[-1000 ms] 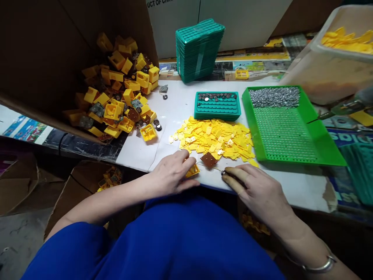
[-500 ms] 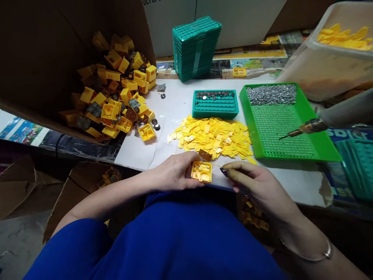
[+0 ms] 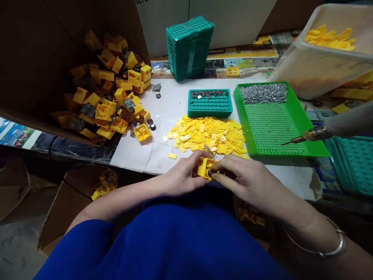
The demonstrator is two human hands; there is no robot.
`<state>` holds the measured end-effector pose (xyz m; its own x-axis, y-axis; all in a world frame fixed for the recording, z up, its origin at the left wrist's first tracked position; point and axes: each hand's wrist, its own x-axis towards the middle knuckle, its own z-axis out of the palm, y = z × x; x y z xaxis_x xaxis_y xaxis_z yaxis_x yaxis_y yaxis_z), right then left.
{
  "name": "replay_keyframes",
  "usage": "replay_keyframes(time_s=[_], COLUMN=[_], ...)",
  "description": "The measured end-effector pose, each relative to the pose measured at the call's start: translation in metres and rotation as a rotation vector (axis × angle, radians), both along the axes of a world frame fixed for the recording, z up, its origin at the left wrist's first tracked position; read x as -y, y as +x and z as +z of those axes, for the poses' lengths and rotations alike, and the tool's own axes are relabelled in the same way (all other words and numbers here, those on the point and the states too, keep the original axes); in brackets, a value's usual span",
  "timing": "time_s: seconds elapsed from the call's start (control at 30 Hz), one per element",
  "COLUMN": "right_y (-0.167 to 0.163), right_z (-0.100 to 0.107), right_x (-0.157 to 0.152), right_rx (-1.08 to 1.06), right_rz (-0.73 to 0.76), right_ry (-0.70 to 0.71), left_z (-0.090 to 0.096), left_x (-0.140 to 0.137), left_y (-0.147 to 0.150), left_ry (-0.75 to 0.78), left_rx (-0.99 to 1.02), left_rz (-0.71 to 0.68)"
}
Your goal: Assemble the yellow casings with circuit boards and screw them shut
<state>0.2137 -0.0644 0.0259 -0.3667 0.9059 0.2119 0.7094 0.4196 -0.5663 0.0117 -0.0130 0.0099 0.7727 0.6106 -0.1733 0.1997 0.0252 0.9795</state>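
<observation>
My left hand is closed around a small yellow plastic housing, tilted so that its hollow side faces right. Between the fingertips of my right hand is a small round dark part, pressed against the open side of the housing. A thin wire and a small board rise behind the housing, partly hidden by my fingers. Just beyond both hands spreads a heap of flat yellow plastic pieces.
A cardboard box at left spills yellow housings. Behind the heap lies a teal tray of round parts; a green tray holds screws. A screwdriver tool hangs over it. Stacked teal trays stand behind.
My right hand has moved left, bringing the round part from beside the housing to its open side. My left hand has tilted the housing. The view has shifted slightly.
</observation>
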Motion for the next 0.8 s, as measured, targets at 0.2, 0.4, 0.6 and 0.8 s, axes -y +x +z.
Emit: replay_keyframes(time_s=[0.2, 0.4, 0.6, 0.8], right_y=[-0.004, 0.001, 0.008, 0.006], right_z=[0.007, -0.002, -0.026, -0.033], right_x=[-0.006, -0.003, -0.016, -0.021], right_rx=[0.032, -0.216, -0.242, -0.339], right_rz=[0.013, 0.011, -0.024, 0.055], right_ry=[0.087, 0.149, 0.294, 0.286], left_z=[0.0, -0.003, 0.003, 0.004], left_x=[-0.001, -0.011, -0.014, -0.015], left_y=[0.004, 0.002, -0.004, -0.011], left_ry=[-0.35, -0.522, -0.728, -0.867], left_rx=[0.2, 0.309, 0.318, 0.343], left_rz=[0.077, 0.242, 0.152, -0.015])
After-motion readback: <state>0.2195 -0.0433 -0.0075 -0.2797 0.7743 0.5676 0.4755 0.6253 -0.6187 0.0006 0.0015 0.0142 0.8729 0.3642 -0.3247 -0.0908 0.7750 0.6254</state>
